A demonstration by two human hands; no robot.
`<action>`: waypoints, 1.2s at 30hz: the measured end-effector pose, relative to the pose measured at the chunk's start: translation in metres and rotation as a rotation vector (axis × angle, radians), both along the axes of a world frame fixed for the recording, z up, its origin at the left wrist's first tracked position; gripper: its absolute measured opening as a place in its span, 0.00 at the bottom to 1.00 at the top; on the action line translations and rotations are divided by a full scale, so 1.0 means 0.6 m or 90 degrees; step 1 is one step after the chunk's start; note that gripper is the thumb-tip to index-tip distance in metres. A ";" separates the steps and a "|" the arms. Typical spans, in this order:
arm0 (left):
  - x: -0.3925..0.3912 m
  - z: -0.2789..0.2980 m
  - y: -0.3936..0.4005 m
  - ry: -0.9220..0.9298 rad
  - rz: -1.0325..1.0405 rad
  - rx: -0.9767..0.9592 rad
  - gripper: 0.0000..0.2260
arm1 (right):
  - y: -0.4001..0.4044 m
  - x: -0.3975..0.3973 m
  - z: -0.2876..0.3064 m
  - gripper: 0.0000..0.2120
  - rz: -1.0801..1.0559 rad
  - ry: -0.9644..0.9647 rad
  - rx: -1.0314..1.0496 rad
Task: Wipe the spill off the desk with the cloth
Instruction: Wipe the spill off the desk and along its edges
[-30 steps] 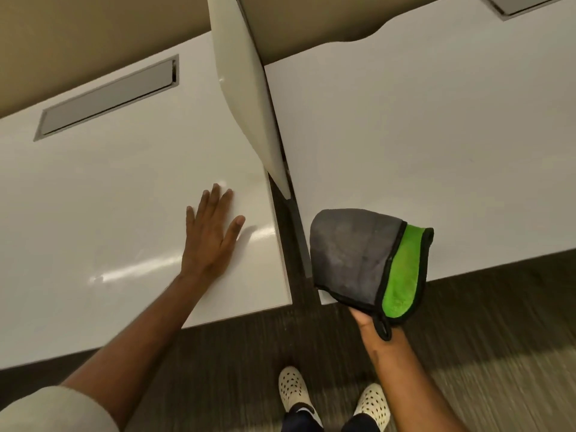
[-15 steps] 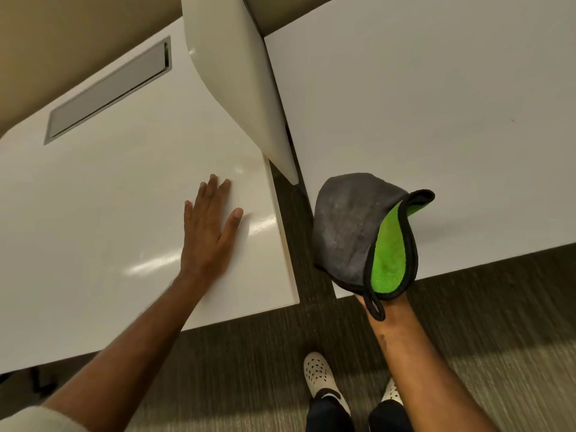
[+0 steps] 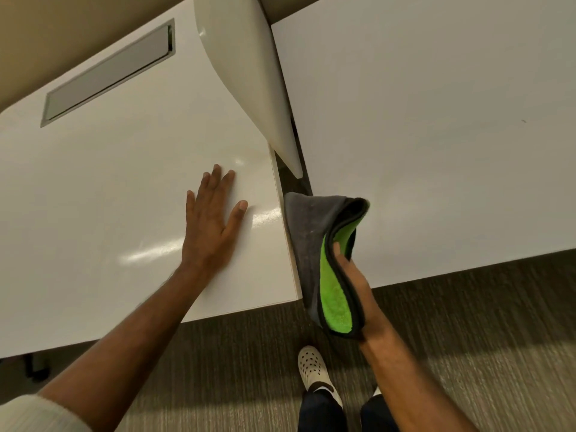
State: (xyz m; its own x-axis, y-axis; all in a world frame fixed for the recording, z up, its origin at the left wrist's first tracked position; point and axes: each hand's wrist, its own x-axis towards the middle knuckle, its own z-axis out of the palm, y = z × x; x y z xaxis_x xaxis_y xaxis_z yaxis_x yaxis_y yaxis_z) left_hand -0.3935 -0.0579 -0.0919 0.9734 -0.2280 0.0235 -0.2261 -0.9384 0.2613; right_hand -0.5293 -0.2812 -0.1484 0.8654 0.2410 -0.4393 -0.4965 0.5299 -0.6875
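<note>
A folded cloth [image 3: 311, 244], grey outside and bright green inside, hangs in the gap between two white desks, with my right hand [image 3: 355, 282] shut on its lower right edge. My left hand [image 3: 212, 226] lies flat, fingers apart, on the left desk [image 3: 109, 198] near its right edge. The cloth's left side touches that desk's edge. The right desk [image 3: 436, 135] bears a tiny dark speck [image 3: 523, 121]. I cannot make out a spill on either top; glossy streaks show beside my left hand.
A curved white divider panel [image 3: 246, 73] stands between the desks. A grey cable hatch [image 3: 109, 73] is set into the left desk's far side. Below is striped carpet [image 3: 467, 338], with my white perforated shoe [image 3: 311, 366] near the gap.
My right hand has carried the cloth left, from over the right desk's corner into the gap against the left desk, turning it on edge. My left hand stays flat.
</note>
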 end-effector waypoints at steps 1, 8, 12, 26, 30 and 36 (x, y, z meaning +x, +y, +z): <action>0.000 -0.003 0.000 0.005 0.007 0.005 0.28 | 0.007 0.001 -0.002 0.34 -0.005 -0.042 0.005; -0.004 0.001 -0.008 0.001 0.007 0.018 0.32 | 0.053 0.053 0.027 0.06 -0.017 -0.141 -0.097; -0.004 0.000 -0.007 0.002 0.001 0.018 0.33 | 0.046 0.128 0.042 0.19 -0.014 -0.190 -0.193; 0.001 -0.002 -0.001 0.024 -0.012 0.005 0.33 | 0.042 0.090 0.055 0.38 0.051 -0.302 -0.290; -0.001 0.000 -0.002 0.012 -0.014 -0.002 0.35 | 0.042 0.141 0.069 0.37 0.028 -0.292 -0.312; -0.002 -0.004 -0.005 0.004 -0.005 0.024 0.32 | 0.043 0.059 0.053 0.39 0.049 -0.283 -0.300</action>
